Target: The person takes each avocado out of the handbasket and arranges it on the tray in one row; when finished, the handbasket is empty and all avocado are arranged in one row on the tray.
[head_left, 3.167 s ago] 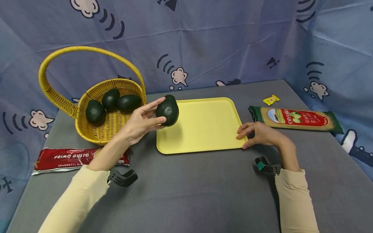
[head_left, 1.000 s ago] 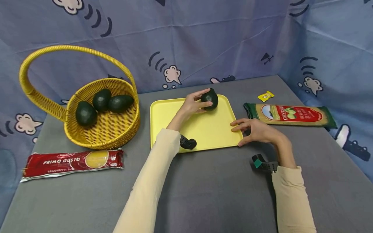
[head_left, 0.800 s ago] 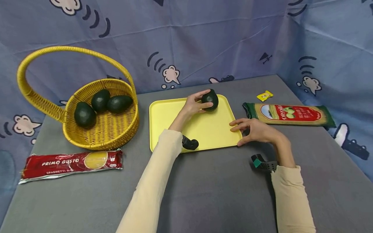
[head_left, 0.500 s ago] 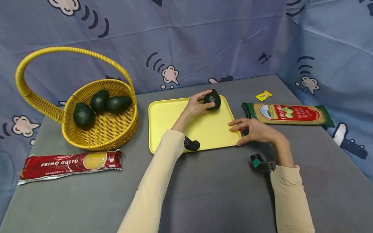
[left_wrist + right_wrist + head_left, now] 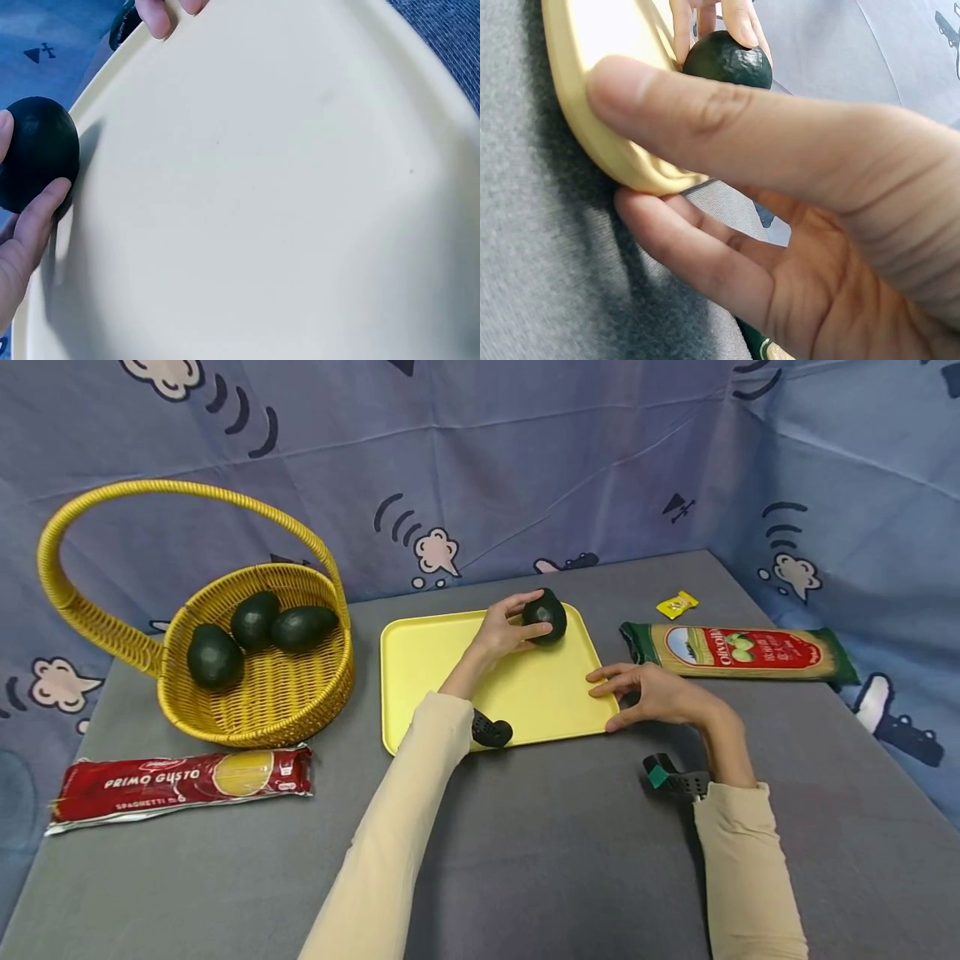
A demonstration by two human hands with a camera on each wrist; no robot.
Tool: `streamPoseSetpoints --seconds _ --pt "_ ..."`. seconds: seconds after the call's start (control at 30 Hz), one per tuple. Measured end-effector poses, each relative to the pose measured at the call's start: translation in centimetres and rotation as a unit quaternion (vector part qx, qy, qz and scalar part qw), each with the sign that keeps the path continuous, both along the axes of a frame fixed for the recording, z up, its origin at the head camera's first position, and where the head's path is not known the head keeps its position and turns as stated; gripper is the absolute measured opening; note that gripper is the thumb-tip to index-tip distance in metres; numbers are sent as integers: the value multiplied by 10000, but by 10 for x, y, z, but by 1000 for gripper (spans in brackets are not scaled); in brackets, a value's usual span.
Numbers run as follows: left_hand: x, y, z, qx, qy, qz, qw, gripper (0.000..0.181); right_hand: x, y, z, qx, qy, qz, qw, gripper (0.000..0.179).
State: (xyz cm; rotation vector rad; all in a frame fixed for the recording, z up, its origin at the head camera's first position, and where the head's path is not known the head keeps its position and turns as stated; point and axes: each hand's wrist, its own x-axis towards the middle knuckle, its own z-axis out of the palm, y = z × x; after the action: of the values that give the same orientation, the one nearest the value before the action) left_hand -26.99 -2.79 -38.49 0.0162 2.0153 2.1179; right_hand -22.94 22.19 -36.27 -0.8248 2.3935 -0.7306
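My left hand grips a dark green avocado at the far right part of a yellow tray. Thumb and fingers lie on opposite sides of the avocado in the left wrist view, close over the tray's edge. At the tray's near right corner, my right hand pinches the rim. The right wrist view has the thumb over the rim and fingertips against its outer side. Left of the tray, a yellow wicker basket with a tall handle holds three more avocados.
A red spaghetti pack lies in front of the basket. To the right of the tray lies a green and red pasta pack, with a small yellow wrapped sweet behind it. Patterned blue cloth rises behind the grey table.
My left hand has carried the avocado rightward from beside the basket to over the tray's far right, then stayed nearly still. My right hand has kept at the tray's corner. The view has shifted slightly.
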Motion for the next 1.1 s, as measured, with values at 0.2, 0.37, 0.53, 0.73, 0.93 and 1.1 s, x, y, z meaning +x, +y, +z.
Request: streamPoseSetpoints --seconds 0.2,0.37,0.53,0.73,0.93,1.1 --pt "1 3 1 -167 312 -33 9994 58 1 -1 3 -118 -61 -25 9999 50" --pt "1 7 1 -486 724 34 9962 55 1 -1 3 -108 42 43 9999 48" --pt "3 11 1 -574 606 100 9965 54 0 0 1 -106 107 118 9998 49" --pt "3 21 -2 -661 621 92 9958 54 1 1 -1 -129 58 61 9999 49" --pt "3 32 -4 -569 661 246 9959 53 2 1 -1 -118 47 37 9999 49" --pt "2 37 -3 -502 588 458 9960 52 4 -4 4 121 102 -3 9999 50"
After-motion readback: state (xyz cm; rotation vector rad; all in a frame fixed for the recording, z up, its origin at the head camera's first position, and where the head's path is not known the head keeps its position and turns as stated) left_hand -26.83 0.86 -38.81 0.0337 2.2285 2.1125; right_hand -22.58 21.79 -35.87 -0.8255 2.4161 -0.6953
